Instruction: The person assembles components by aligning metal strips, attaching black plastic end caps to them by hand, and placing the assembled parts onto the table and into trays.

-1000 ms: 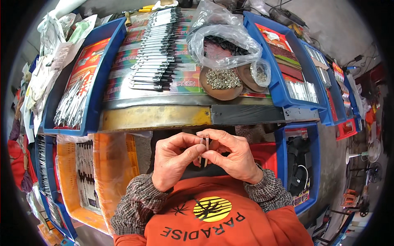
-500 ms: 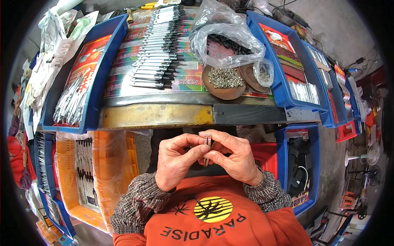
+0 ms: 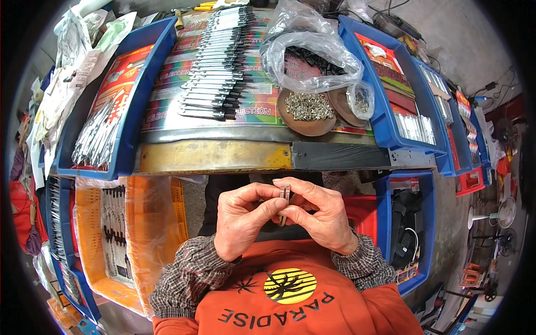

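Note:
My left hand and my right hand meet close to my chest, below the bench edge. Together they pinch a small metal part made of two thin flat strips held upright, its top showing between my fingertips. The lower end of the part is hidden behind my fingers. On the bench above lies a long row of finished metal tools with black handles. A brown dish of small metal screws sits nearest my hands on the bench.
A clear plastic bag of dark parts lies behind the dish. Blue bins stand at the left and right with metal strips. An orange crate lined with plastic is at my lower left, and a blue bin with black items at my lower right.
Both hands stay together on the metal part with only slight finger shifts. The view has drifted a little.

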`<move>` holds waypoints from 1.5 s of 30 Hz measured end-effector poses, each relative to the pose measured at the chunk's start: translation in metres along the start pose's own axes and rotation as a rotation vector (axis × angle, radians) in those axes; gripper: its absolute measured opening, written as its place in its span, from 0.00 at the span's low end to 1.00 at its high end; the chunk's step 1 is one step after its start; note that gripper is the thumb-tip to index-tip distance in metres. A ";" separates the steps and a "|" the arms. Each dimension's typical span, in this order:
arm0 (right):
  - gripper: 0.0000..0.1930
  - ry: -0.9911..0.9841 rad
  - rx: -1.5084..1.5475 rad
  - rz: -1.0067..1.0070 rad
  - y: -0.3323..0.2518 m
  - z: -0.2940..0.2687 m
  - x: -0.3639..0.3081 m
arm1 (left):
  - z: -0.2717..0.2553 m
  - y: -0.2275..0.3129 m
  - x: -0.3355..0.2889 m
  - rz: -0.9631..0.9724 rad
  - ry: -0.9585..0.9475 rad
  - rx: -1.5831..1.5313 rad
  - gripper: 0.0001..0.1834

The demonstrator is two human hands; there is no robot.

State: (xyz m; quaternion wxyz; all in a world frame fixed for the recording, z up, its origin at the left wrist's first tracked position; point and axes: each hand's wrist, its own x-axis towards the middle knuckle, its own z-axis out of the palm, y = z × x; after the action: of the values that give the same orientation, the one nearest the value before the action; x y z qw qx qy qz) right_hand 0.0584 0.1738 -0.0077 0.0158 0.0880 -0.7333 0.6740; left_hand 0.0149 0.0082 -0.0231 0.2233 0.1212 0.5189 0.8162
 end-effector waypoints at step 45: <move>0.23 0.042 -0.061 0.020 0.004 0.001 0.003 | 0.001 -0.006 0.002 0.049 0.042 0.023 0.06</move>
State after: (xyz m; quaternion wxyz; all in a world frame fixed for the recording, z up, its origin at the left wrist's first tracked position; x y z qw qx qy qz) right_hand 0.0551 0.1728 -0.0111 0.0274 0.0660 -0.7540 0.6529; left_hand 0.0147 0.0121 -0.0288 0.1911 0.1193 0.5296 0.8178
